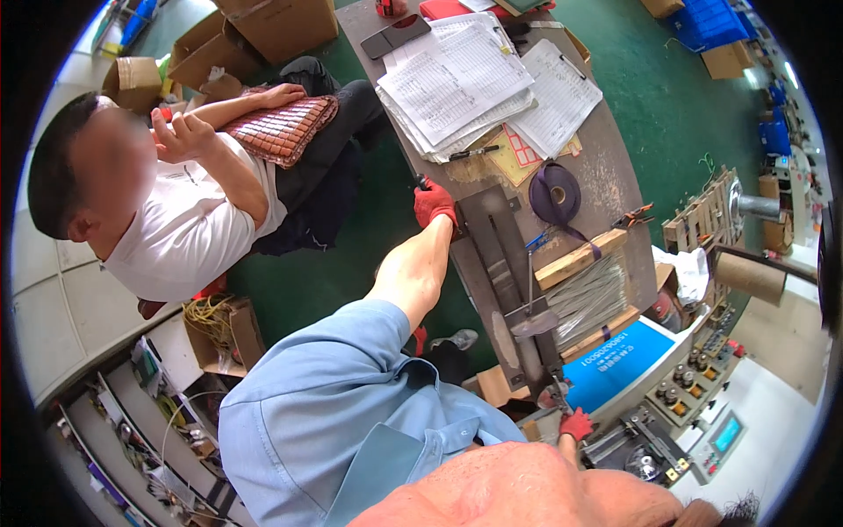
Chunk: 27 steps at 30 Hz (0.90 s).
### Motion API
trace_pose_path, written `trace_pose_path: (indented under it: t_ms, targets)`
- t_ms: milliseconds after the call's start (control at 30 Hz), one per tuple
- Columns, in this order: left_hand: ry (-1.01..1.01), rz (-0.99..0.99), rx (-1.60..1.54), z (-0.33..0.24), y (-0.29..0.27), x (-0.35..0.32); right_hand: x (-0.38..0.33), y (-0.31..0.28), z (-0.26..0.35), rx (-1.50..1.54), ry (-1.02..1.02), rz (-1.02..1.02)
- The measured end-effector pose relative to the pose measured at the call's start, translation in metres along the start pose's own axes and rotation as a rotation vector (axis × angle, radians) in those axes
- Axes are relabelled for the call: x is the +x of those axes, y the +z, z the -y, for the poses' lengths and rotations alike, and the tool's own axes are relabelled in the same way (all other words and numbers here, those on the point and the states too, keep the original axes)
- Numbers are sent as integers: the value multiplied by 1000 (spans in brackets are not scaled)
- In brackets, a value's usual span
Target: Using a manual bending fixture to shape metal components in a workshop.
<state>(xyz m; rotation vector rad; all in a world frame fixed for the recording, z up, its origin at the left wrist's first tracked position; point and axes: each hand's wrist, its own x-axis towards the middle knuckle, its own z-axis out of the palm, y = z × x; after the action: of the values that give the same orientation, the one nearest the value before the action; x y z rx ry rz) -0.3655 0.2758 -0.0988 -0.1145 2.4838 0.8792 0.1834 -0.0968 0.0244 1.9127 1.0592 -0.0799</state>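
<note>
Both of your hands wear red gloves and sit at opposite ends of a long flat metal strip (502,263) that lies lengthwise on the table (606,176). Your left hand (435,204) is stretched out at arm's length and closed around the far end of the strip, near a small dark handle. Your right hand (576,424) is close to your body, fingers curled at the near end where the strip meets a small metal fitting; whether it actually pinches the strip or just rests there, you cannot tell from this angle.

Judging by how things lie, the work looks midway: the strip is laid out flat and held at both ends, but nothing shows it cut, fixed or removed yet. A bundle of thin pale rods (587,299) sits just beside the strip, between two wooden blocks (580,259), apparently waiting its turn. A roll of dark tape (555,195) rests a little farther up the table, and stacks of papers (465,83) cover the far end.

Another person in a white shirt (189,237) sits well apart on your left, with no hand on the table.
</note>
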Motion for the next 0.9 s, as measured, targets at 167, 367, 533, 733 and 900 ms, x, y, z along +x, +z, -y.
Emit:
trace_pose_path:
  t_ms: [167,367,533,733,900]
  targets:
    - [55,-51,37,0,-1,-3,-25,-20,34,300,571,-91]
    - [30,-61,90,-3,-1,-6,-21,21,57,2022,337,-273]
    - [4,-41,154,-5,1,-7,-35,-60,104,1941,815,-65]
    - [12,-66,126,-3,-10,6,-29,-48,110,72,190,375]
    - [17,-7,118,-7,16,-17,18,40,87,-708,-38,460]
